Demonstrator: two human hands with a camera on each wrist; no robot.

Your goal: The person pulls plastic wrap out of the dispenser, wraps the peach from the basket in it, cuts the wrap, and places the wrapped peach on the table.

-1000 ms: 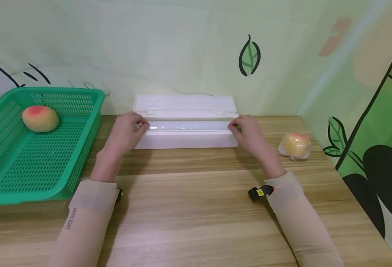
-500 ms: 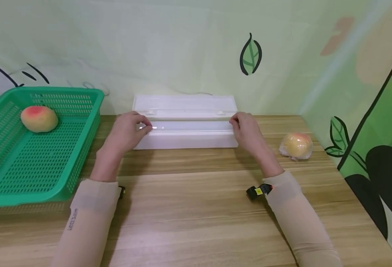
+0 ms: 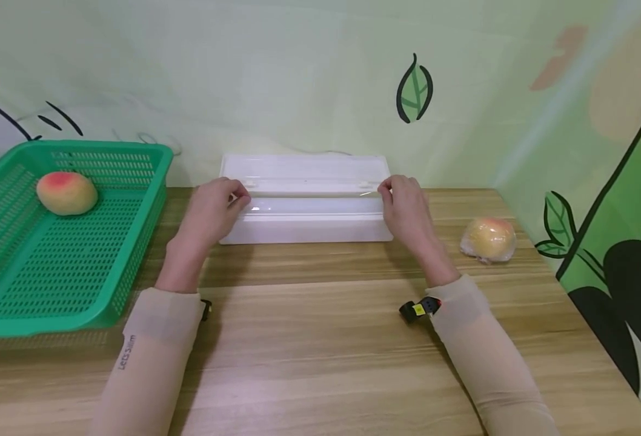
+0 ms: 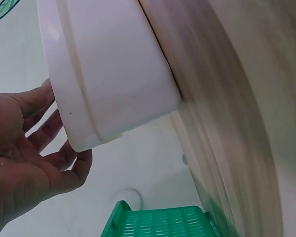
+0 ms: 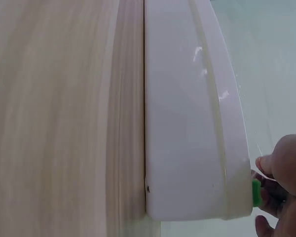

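Barely visible, that cling film (image 3: 316,206) on the dispenser (image 3: 306,234) at twelve o'clock! Left hand (image 3: 211,209), partly masked in its wrist view, pinches it at nine; right hand (image 3: 406,209) pinches at three, tips together.

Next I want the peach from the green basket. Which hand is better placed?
The left hand, I'd judge: it is at the end of the white box nearest the green basket holding the peach. The right hand is at the opposite end.

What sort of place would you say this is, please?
Probably a staged tabletop setup indoors, perhaps in a children's space: a wood-grain table in front of cartoon-printed walls, with a green basket and an open white box.
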